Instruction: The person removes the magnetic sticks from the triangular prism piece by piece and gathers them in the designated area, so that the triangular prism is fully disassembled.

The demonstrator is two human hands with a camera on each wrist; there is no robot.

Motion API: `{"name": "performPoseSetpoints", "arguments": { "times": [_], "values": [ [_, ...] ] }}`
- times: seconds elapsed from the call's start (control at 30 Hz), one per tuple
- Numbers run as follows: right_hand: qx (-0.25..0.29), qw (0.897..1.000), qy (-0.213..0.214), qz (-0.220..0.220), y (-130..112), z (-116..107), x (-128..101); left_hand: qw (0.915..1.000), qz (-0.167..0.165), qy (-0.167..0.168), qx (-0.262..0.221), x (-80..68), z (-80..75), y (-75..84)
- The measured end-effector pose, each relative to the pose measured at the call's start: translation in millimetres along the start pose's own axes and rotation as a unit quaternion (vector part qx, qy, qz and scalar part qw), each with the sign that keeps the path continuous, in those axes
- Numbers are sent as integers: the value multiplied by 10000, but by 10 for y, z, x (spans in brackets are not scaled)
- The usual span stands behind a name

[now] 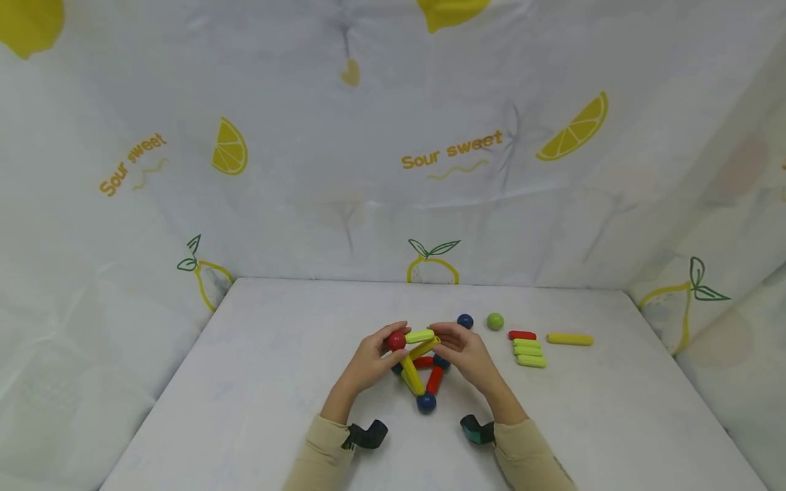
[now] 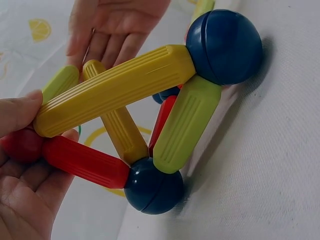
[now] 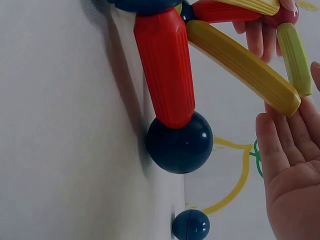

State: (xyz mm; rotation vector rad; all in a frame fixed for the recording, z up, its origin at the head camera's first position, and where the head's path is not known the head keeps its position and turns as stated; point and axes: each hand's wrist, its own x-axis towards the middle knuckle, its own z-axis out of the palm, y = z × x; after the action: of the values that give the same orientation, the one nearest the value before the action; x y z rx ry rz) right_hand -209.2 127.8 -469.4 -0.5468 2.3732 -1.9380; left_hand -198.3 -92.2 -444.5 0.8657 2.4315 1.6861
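My left hand (image 1: 367, 363) holds a red ball (image 1: 396, 340), thumb on the end of a yellow magnetic stick (image 2: 120, 87) that leans up from a blue ball (image 2: 227, 47). A light green stick (image 1: 420, 336) reaches right from the red ball. A second yellow stick (image 3: 240, 65) slants up from another blue ball (image 2: 153, 186); its upper end touches the fairly straight fingers of my right hand (image 3: 297, 175). The free ends of the green and second yellow sticks lie close together. Below, red sticks (image 1: 434, 380), a light green stick (image 2: 187, 125) and blue balls form a triangle.
Behind my right hand lie a loose blue ball (image 1: 464, 320) and a green ball (image 1: 495, 321). Further right are a red stick (image 1: 522, 335), light green sticks (image 1: 528, 352) and a yellow stick (image 1: 570, 339). The white table (image 1: 276, 382) meets a lemon-print cloth (image 1: 319, 239).
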Motion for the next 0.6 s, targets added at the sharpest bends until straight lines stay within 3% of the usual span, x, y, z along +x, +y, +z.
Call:
{"name": "performPoseSetpoints", "arguments": {
  "times": [0.2, 0.37, 0.6],
  "values": [
    [171, 9992, -188, -314, -158, 88, 63, 10000, 24, 27, -10, 11, -11, 24],
    [226, 9997, -37, -49, -286, 159, 76, 10000, -13, 35, -33, 14, -26, 19],
    [223, 9984, 486, 175, 21, 185, 110, 9999, -99, -11, -60, 5, -1, -27]
  ]
}}
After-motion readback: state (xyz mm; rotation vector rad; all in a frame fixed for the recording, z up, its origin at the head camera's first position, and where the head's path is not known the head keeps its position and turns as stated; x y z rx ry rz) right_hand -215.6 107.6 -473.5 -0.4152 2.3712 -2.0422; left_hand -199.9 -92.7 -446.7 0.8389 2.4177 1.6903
